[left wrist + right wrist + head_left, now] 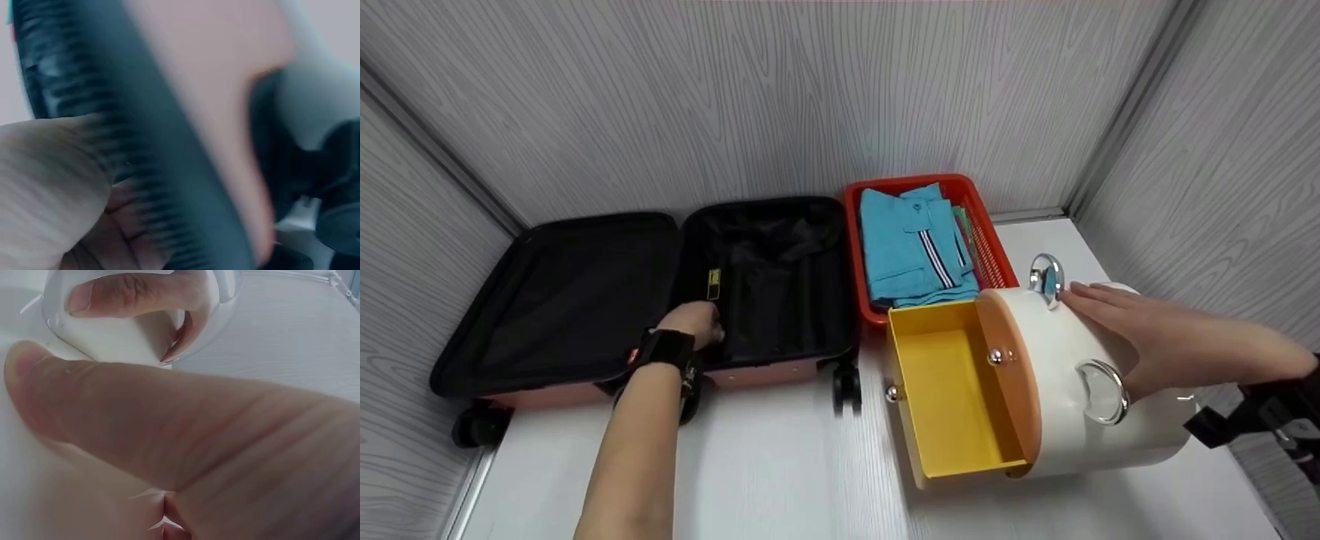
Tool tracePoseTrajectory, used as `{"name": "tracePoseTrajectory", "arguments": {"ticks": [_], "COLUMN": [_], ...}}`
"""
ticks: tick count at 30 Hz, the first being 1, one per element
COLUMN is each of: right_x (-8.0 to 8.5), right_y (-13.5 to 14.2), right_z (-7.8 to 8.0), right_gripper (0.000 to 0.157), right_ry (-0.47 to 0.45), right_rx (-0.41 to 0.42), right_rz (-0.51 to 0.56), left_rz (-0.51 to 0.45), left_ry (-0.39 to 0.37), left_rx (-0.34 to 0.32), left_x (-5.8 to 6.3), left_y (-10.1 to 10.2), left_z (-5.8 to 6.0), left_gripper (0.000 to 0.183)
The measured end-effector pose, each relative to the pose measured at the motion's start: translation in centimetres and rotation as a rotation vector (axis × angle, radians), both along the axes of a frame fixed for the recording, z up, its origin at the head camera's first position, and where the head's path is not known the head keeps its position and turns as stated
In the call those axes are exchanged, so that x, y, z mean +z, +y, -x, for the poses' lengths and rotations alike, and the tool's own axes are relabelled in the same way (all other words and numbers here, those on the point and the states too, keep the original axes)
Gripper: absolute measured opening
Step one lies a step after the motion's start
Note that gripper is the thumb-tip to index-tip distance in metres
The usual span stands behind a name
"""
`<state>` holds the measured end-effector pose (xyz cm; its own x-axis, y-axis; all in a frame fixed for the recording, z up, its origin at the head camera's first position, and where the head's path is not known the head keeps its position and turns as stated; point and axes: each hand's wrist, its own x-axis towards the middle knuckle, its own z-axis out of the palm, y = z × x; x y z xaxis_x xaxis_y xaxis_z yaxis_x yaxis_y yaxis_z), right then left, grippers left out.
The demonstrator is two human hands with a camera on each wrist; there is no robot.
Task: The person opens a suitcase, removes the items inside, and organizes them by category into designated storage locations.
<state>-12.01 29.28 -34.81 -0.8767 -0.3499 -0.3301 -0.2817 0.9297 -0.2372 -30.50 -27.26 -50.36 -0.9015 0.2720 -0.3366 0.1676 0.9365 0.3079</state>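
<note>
An open pink suitcase (780,372) with black lining lies on the left. My left hand (694,322) reaches into its right half, beside the middle hinge. In the left wrist view the thumb and bent fingers are at the blurred zipper edge (163,135); the fingertips are hidden, and I cannot tell whether they hold anything. Flat on top of a white rounded cabinet (1046,352) rests my right hand (1162,334), fingers extended beside a chrome handle (1117,409). The cabinet's yellow drawer (952,390) is pulled out toward the suitcase.
Behind the drawer, a red basket (988,247) holds folded light-blue clothes (896,247) with a striped band. A suitcase wheel (847,386) sticks out near the drawer. Grey wood-patterned walls (780,97) enclose the white table (780,465).
</note>
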Motion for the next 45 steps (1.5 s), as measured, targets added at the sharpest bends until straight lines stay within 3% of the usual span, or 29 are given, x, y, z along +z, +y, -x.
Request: {"name": "tracePoseTrajectory", "arguments": {"ticks": [5, 10, 13, 16, 20, 24, 32, 38, 45], "right_x": [0.0, -0.2, -0.4, -0.5, -0.7, -0.6, -0.5, -0.6, -0.6], "right_y": [0.2, 0.3, 0.5, 0.6, 0.7, 0.7, 0.6, 0.7, 0.8], "right_z": [0.1, 0.2, 0.1, 0.0, -0.1, -0.1, -0.2, -0.2, -0.2], "right_gripper": [0.131, 0.130, 0.133, 0.135, 0.133, 0.130, 0.127, 0.127, 0.133], "right_ry": [-0.002, -0.006, -0.005, -0.004, -0.006, 0.010, 0.021, 0.025, 0.015], "right_rx": [-0.007, -0.005, -0.006, -0.012, -0.022, -0.013, -0.007, -0.003, 0.006], "right_rz": [0.008, 0.015, 0.012, 0.007, 0.016, 0.016, 0.002, 0.003, 0.029], "left_rz": [-0.190, -0.327, -0.351, -0.342, -0.307, -0.226, -0.006, 0.037, 0.056], "left_ry": [0.125, 0.326, 0.437, 0.509, 0.535, 0.520, 0.438, 0.373, 0.328], "left_rx": [-0.031, -0.174, -0.309, -0.498, -0.757, -0.899, -0.968, -0.982, -0.975], "left_x": [2.1, 4.6, 6.2, 7.7, 8.8, 8.8, 6.3, 5.4, 4.6], "left_y": [2.4, 7.8, 11.8, 15.6, 19.6, 22.5, 26.5, 28.3, 29.0], "left_z": [-0.1, -1.2, -3.0, -5.5, -8.5, -10.3, -11.6, -12.3, -12.5], "left_gripper": [0.031, 0.023, 0.022, 0.027, 0.022, 0.011, 0.010, 0.011, 0.009]}}
